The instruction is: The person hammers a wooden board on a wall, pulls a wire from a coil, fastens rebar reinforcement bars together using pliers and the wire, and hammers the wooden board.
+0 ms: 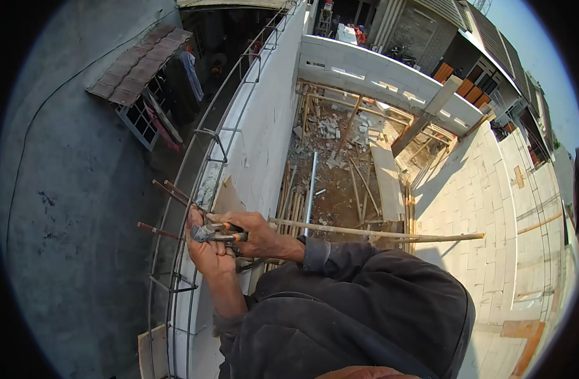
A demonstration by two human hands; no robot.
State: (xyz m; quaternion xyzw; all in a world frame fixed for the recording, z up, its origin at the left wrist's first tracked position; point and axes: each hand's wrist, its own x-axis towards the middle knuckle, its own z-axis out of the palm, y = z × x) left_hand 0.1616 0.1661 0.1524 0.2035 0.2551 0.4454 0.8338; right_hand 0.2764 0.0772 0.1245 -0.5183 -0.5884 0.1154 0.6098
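A pair of pincers [221,232] with a grey head and black-and-orange handles lies between my two hands, beside the top of the white block wall [239,142]. My right hand [259,232] is closed about the handles, its index finger stretched toward the bars. Under the pincers' head, my left hand [215,260] is turned palm up with its fingers curled; what it grips is hidden. Both hands are close to the long steel reinforcement cage [181,256] running along the wall top. Short reddish bar ends [155,229] stick out to the left.
A bamboo pole [378,231] lies crosswise to the right of my hands. Far below are rubble [330,129], planks and a pale pipe [311,189]. Another block wall [472,240] rises on the right. A grey plastered wall [75,221] and tiled awning [138,63] stand left.
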